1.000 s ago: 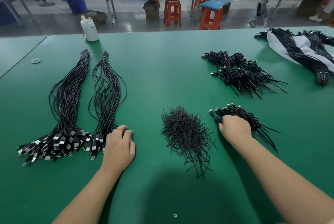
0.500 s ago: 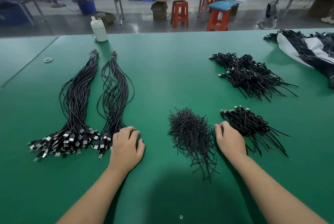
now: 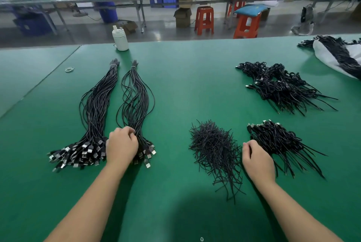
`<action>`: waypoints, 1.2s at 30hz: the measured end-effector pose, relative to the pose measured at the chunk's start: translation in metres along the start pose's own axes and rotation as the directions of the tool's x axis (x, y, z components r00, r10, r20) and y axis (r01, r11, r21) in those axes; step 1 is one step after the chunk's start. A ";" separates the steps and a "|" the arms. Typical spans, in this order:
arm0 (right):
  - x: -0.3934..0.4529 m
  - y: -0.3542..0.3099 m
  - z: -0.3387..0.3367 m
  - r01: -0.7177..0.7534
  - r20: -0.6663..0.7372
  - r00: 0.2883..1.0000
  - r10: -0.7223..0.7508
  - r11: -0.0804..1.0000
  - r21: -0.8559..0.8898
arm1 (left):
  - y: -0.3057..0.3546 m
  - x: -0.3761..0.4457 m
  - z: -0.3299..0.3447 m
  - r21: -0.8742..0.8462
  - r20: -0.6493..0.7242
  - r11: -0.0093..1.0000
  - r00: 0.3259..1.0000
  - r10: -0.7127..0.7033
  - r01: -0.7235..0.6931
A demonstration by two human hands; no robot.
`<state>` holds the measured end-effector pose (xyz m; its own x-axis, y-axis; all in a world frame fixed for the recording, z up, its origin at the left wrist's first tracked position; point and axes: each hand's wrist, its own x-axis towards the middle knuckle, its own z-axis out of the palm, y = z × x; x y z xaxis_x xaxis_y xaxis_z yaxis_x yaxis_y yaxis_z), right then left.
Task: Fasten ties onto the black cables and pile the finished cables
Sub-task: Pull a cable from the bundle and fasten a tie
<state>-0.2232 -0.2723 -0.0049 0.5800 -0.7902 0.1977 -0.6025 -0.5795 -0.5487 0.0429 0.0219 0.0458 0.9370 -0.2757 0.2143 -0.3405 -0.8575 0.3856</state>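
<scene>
Two long bundles of black cables lie on the green table [image 3: 185,77], the left bundle [image 3: 93,109] and the right bundle [image 3: 136,101], with their metal plugs toward me. My left hand [image 3: 122,146] rests on the plug end of the right bundle, fingertips curled around a strand. A heap of loose black ties [image 3: 213,144] sits in the middle. My right hand [image 3: 256,160] lies palm down between that heap and a small pile of tied cables [image 3: 277,140], fingers bent at the heap's edge; its palm is hidden. A bigger pile of tied cables [image 3: 281,87] lies farther back.
A white bottle [image 3: 120,38] stands at the table's far edge, and a rubber band [image 3: 69,69] lies at the left. At the far right, a white bag [image 3: 328,56] holds more black cables. Orange stools and long benches stand beyond the table.
My left hand has moved forward onto the right bundle's plug end and curled its fingers there. My right hand left the small tied pile and came back beside the tie heap.
</scene>
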 end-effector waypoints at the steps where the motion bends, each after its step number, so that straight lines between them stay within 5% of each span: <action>1: 0.000 -0.001 0.000 0.003 -0.001 1.000 -0.003 1.000 -0.008 | -0.004 0.013 -0.007 0.030 0.107 0.999 0.993 -0.045 0.042; 7: -0.002 -0.005 -0.003 0.021 -0.001 1.000 -0.021 0.999 -0.029 | -0.021 0.049 -0.015 0.141 0.388 0.988 0.915 -0.108 0.057; 23: -0.002 -0.006 -0.002 0.019 0.009 1.000 -0.018 0.999 -0.048 | -0.009 0.054 -0.013 0.072 0.301 0.984 0.937 -0.175 0.161; 28: -0.002 -0.005 -0.003 0.019 0.013 1.000 -0.019 0.999 -0.043 | 0.015 0.054 -0.021 0.103 0.138 0.993 0.989 0.049 -0.063; 33: -0.002 -0.006 -0.002 0.013 0.020 1.000 -0.012 0.999 -0.053 | 0.039 0.040 -0.025 0.361 0.331 0.897 0.934 0.134 -0.256; 36: -0.002 -0.005 -0.002 0.018 0.018 1.000 -0.017 0.999 -0.048 | 0.047 0.024 -0.025 0.404 0.526 0.803 0.830 0.186 -0.437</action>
<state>-0.2228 -0.2683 -0.0013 0.5997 -0.7767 0.1925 -0.6179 -0.6023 -0.5054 0.0479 -0.0142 0.0917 0.7546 -0.6172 -0.2228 -0.6519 -0.7440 -0.1466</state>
